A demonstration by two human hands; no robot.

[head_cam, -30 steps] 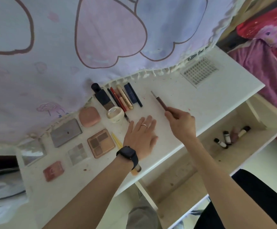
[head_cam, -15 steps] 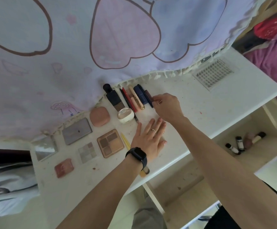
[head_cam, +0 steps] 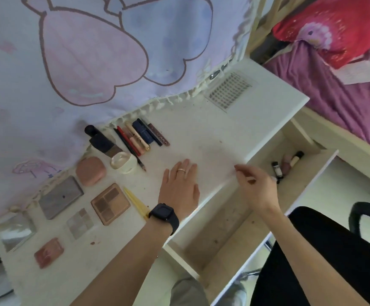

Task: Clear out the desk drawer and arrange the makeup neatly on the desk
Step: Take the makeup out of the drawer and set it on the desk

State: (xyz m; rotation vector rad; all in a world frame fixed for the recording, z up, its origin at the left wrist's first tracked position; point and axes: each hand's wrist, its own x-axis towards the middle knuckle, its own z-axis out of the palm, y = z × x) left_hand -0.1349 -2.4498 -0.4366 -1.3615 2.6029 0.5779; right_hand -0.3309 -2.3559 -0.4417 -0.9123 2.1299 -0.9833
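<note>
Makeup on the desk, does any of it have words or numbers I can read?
No text here can be read.
brown tube: pale letters along its side, too blurred to read.
watch: dark screen, no numbers showing.
brown palette and pink compact: no writing shows.

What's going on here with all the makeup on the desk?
A person is laying out makeup on a white desk. Several palettes and a row of pencils and tubes lie in tidy groups. The left hand rests flat on the desk, while the right hand, seemingly empty, hovers by the open drawer, where a few small bottles lie waiting.
</note>
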